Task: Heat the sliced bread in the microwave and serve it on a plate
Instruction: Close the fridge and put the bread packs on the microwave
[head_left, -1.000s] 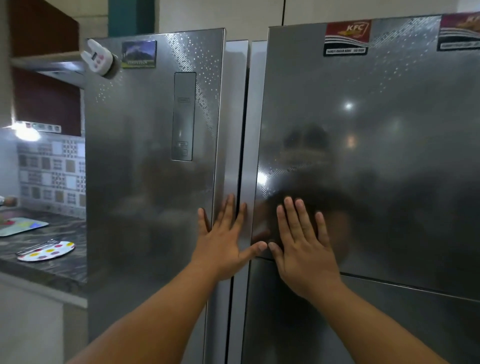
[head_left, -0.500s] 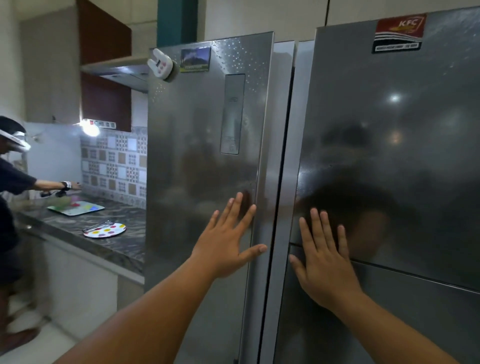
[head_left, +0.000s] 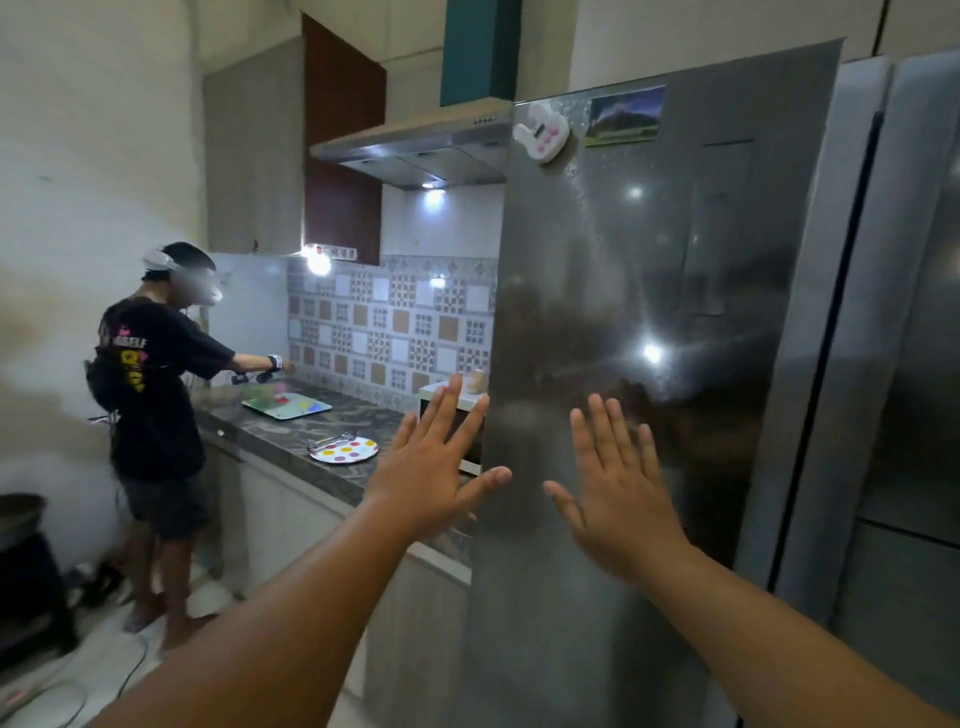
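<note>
Both my hands are raised with fingers spread and hold nothing. My left hand (head_left: 434, 462) hovers in front of the counter's right end, partly covering a white microwave (head_left: 470, 457) tucked beside the fridge. My right hand (head_left: 618, 493) is in front of the steel fridge door (head_left: 649, 312). A white plate with coloured dots (head_left: 344, 449) lies on the dark stone counter (head_left: 280, 436), with metal tongs (head_left: 330, 441) resting on its far edge. A pale packet, possibly the bread (head_left: 475, 380), sits on top of the microwave, too blurred to be sure.
Another person (head_left: 156, 395) in a black shirt stands at the counter's far left, reaching over a colourful cutting board (head_left: 287, 404). A range hood (head_left: 421, 150) hangs above. A second fridge door (head_left: 924, 364) is at the right. A black stand (head_left: 26, 582) and cables occupy the left floor.
My view has swung left, off the fridge doors toward the counter. Both hands have come off the fridge doors and now hover in the air, further left.
</note>
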